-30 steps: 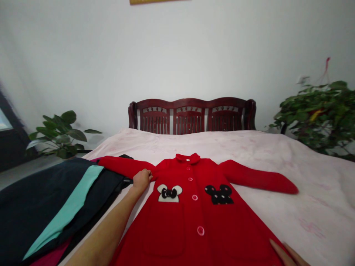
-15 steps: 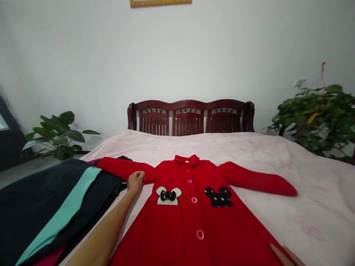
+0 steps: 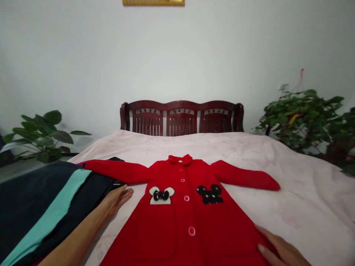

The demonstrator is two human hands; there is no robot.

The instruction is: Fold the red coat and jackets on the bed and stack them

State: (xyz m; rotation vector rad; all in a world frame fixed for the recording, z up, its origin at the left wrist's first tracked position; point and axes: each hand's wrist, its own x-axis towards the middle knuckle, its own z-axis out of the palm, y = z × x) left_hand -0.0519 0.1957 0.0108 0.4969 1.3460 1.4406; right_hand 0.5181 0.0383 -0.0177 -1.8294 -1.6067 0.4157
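Note:
A red buttoned coat [image 3: 191, 218] lies face up with its sleeves spread out, a white mouse-head patch [image 3: 161, 196] and a black dotted one [image 3: 210, 195] on its front. My left hand [image 3: 118, 199] is open just below the sleeve on the left, fingers stretched out, holding nothing. At the coat's lower right edge, my right hand [image 3: 279, 248] touches the cloth. Its thumb and fingers are apart, with red fabric showing between them. The coat's hem is out of view.
Dark clothing with a mint stripe [image 3: 52, 214] lies at the left, under the left cuff. The pale pink bedspread [image 3: 305, 207] covers the bed. Beyond stands a dark wooden bench back [image 3: 181, 107], with leafy plants at left [image 3: 46, 135] and right [image 3: 299, 118].
My left hand has drawn back from the sleeve, down and left, and its curled fingers have opened out. My right hand has come further into view over the coat's edge. The view has shifted slightly right.

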